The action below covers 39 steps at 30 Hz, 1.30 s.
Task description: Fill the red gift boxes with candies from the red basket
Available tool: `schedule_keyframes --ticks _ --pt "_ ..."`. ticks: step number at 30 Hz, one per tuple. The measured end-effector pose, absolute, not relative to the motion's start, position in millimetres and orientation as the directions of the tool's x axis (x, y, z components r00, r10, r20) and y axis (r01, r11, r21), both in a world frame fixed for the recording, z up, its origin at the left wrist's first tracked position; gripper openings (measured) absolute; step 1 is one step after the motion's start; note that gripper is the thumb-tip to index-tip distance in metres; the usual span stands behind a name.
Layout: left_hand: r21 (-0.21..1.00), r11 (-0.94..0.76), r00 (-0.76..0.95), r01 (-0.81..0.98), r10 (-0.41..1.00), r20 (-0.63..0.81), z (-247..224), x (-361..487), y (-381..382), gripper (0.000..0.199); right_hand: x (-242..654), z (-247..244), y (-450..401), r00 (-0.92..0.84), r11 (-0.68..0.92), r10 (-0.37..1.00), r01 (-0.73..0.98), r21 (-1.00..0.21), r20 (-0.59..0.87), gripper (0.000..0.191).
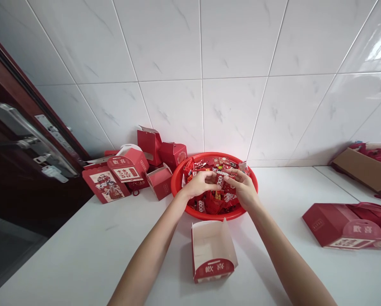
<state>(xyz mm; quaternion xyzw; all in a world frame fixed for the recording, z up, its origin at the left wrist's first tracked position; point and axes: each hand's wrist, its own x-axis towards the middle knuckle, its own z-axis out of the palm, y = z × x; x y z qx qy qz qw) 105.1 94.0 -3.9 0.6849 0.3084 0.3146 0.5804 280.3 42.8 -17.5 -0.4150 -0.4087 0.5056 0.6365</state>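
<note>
A red plastic basket (pixel 175 187) full of wrapped candies (pixel 214 204) stands against the tiled wall. Above its middle, my left hand (pixel 200 183) and my right hand (pixel 244 191) meet around a small red candy packet (pixel 220 178) with white round marks. The fingers of both hands are closed on the packet from either side. In front of the basket, nearer to me, an open red gift box (pixel 213 246) shows its pale inside, and its front flap bears white characters.
Several red gift boxes (pixel 160 180) crowd the table's left back, beside a dark door (pixel 24 148) with a metal handle. Two red boxes with a ribbon (pixel 346 225) sit at right. Behind them is a brown cardboard box (pixel 362 170) of red items.
</note>
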Motion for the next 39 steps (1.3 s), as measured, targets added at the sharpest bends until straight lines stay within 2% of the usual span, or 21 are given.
schedule_keyframes --ticks 3,8,11,12,16,19,25,27,30,39 --pt "0.975 -0.208 0.609 0.082 0.784 0.116 -1.7 104.7 95.1 0.041 280.8 -19.1 43.8 0.229 0.157 0.97 -0.343 -0.926 0.079 0.049" --pt "0.859 -0.365 0.478 0.359 0.862 0.167 -8.1 106.7 103.6 0.033 280.9 -21.0 46.3 0.357 0.2 0.933 -0.403 -0.893 0.048 0.046" --pt "0.787 -0.385 0.523 0.483 0.847 0.093 -17.2 110.9 106.3 0.011 280.5 -20.3 46.9 0.389 0.211 0.921 -0.444 -0.871 0.025 0.048" --pt "0.758 -0.392 0.546 0.521 0.836 0.056 -19.7 112.8 106.3 0.009 280.4 -20.1 47.0 0.399 0.214 0.917 -0.456 -0.864 0.017 0.048" --pt "0.65 -0.427 0.596 0.629 0.802 -0.049 -22.9 122.3 105.0 0.026 280.6 -20.5 47.8 0.438 0.231 0.899 -0.482 -0.845 -0.004 0.049" --pt "0.582 -0.439 0.583 0.684 0.809 -0.074 -20.4 129.5 105.9 0.022 280.7 -20.6 48.2 0.444 0.256 0.896 -0.486 -0.836 0.016 0.047" --pt "0.491 -0.441 0.537 0.752 0.841 -0.068 -19.9 136.6 109.1 0.017 279.7 -19.2 48.2 0.446 0.265 0.895 -0.478 -0.838 0.028 0.043" --pt "0.487 -0.441 0.533 0.754 0.844 -0.062 -20.6 136.8 110.1 0.011 279.5 -19.3 48.3 0.447 0.269 0.894 -0.473 -0.839 0.034 0.042" --pt "0.498 -0.441 0.528 0.747 0.848 -0.042 -20.4 136.7 111.2 0.016 279.6 -19.7 48.6 0.445 0.267 0.895 -0.472 -0.84 0.035 0.042" --pt "0.501 -0.482 0.573 0.719 0.819 -0.034 -19.0 138.5 104.1 0.01 279.8 -19.1 47.5 0.441 0.265 0.897 -0.477 -0.838 0.032 0.043"
